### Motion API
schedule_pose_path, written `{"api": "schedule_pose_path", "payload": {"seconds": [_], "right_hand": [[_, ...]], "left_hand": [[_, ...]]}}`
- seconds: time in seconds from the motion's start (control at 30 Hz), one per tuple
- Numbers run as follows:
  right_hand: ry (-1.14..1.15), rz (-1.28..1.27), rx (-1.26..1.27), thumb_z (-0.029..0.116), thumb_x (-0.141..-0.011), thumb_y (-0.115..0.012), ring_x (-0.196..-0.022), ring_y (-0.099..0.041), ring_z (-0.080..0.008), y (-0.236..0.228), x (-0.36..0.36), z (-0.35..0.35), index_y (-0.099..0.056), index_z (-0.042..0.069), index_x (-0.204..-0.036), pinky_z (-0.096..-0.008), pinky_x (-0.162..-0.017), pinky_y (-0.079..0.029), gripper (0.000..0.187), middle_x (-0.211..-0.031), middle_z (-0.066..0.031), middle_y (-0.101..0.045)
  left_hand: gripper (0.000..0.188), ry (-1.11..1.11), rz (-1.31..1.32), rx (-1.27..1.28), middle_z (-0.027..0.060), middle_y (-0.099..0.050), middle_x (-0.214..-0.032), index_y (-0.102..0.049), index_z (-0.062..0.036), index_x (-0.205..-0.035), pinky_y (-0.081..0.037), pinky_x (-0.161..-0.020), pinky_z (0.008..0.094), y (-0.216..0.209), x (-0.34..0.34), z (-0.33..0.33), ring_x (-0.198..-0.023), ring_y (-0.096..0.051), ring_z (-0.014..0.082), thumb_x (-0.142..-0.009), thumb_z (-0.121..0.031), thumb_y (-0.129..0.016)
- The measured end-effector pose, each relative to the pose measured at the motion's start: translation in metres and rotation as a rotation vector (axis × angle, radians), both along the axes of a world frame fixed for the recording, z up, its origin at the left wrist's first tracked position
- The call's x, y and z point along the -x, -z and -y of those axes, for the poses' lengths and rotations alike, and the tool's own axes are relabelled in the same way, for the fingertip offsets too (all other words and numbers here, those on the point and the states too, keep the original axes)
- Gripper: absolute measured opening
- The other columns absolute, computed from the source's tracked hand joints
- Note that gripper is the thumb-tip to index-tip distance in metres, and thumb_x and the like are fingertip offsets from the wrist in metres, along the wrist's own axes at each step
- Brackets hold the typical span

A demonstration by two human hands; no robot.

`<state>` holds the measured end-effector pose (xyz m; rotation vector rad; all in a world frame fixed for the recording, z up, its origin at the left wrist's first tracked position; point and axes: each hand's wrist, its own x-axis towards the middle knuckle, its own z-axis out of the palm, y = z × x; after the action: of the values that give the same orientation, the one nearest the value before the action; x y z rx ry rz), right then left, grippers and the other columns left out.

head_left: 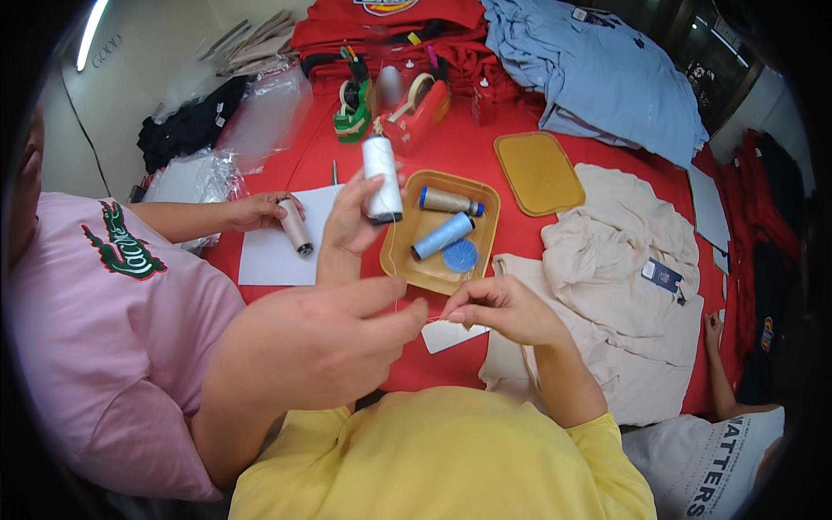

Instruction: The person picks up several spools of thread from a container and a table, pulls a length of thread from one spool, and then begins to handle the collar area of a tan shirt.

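Observation:
My left hand (354,212) grips an upright white thread spool (380,173) beside the tan tray (390,254). A pale thread (395,251) hangs from the spool toward my right hand (498,309), which is pinched on the strand near the tray's front edge. A co-worker in pink reaches a hand (329,338) across in front of my left forearm, fingers close to the thread; whether they touch it I cannot tell. The co-worker's other hand (270,211) holds a beige thread spool (295,227). Inside the tray lie a light blue spool (443,237), a tan spool with blue ends (449,201) and a blue disc (460,255).
A tan lid (539,173) lies behind the tray. Beige garments (620,251) spread at right; light blue garments (598,78) and red ones (399,35) are heaped behind. Green (351,113) and red (420,113) tape dispensers stand at the back. Another person's arm (718,364) shows at far right.

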<state>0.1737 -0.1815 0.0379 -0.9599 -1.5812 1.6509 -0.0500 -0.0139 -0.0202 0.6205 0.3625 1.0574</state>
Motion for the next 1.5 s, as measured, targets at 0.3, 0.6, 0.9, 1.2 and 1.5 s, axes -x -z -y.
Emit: {"api": "schedule_pose_path", "payload": {"seconds": [0.3, 0.6, 0.9, 1.2, 1.5], "right_hand": [[0.463, 0.105, -0.250, 0.006, -0.085, -0.062, -0.072, -0.056, -0.0074, -0.029, -0.030, -0.013, -0.065, -0.003, -0.089, -0.0224, -0.066, -0.044, 0.011, -0.078, -0.0031, -0.064], [0.797, 0.041, -0.283, 0.010, -0.088, -0.061, -0.059, -0.049, -0.0033, -0.015, -0.045, -0.037, -0.065, 0.000, -0.092, -0.0174, -0.053, -0.038, 0.012, -0.070, 0.0010, -0.058], [0.835, -0.175, -0.260, 0.011, -0.090, -0.058, -0.057, -0.049, -0.0055, -0.011, -0.061, -0.035, -0.063, 0.000, -0.100, -0.0187, -0.051, -0.039, 0.015, -0.069, -0.0007, -0.056], [0.590, 0.154, -0.283, 0.008, -0.077, -0.071, -0.076, -0.055, -0.0067, -0.014, -0.028, -0.032, -0.056, -0.003, -0.117, -0.0211, -0.071, -0.046, 0.044, -0.086, -0.0028, -0.061], [0.547, 0.215, -0.282, 0.012, -0.076, -0.072, -0.094, -0.057, -0.0122, -0.010, -0.034, -0.023, -0.054, -0.005, -0.117, -0.0278, -0.083, -0.046, 0.049, -0.102, -0.0087, -0.062]], "left_hand": [[0.047, -0.348, 0.222, -0.246, 0.0245, -0.046, -0.126, -0.027, 0.0041, -0.133, -0.047, -0.098, 0.0434, -0.039, 0.081, -0.021, -0.116, -0.051, 0.0334, -0.094, -0.012, -0.049], [0.054, -0.392, -0.112, -0.181, 0.0210, -0.048, -0.127, -0.032, 0.0030, -0.134, -0.045, -0.098, 0.0423, -0.029, 0.046, 0.005, -0.117, -0.052, 0.0313, -0.088, -0.010, -0.057], [0.060, -0.315, -0.501, -0.337, 0.0124, -0.056, -0.117, -0.039, 0.0013, -0.131, -0.046, -0.093, 0.0335, -0.028, -0.012, 0.032, -0.110, -0.056, 0.0211, -0.079, -0.005, -0.068], [0.065, -0.109, -0.609, -0.655, 0.0121, -0.049, -0.119, -0.046, 0.0003, -0.128, -0.048, -0.090, 0.0359, -0.062, -0.074, 0.062, -0.108, -0.055, 0.0219, -0.072, -0.016, -0.077], [0.047, -0.048, -0.625, -0.762, 0.0087, -0.054, -0.108, -0.057, 0.0010, -0.116, -0.050, -0.083, 0.0308, -0.059, -0.084, 0.067, -0.094, -0.060, 0.0180, -0.077, -0.019, -0.074]]}}
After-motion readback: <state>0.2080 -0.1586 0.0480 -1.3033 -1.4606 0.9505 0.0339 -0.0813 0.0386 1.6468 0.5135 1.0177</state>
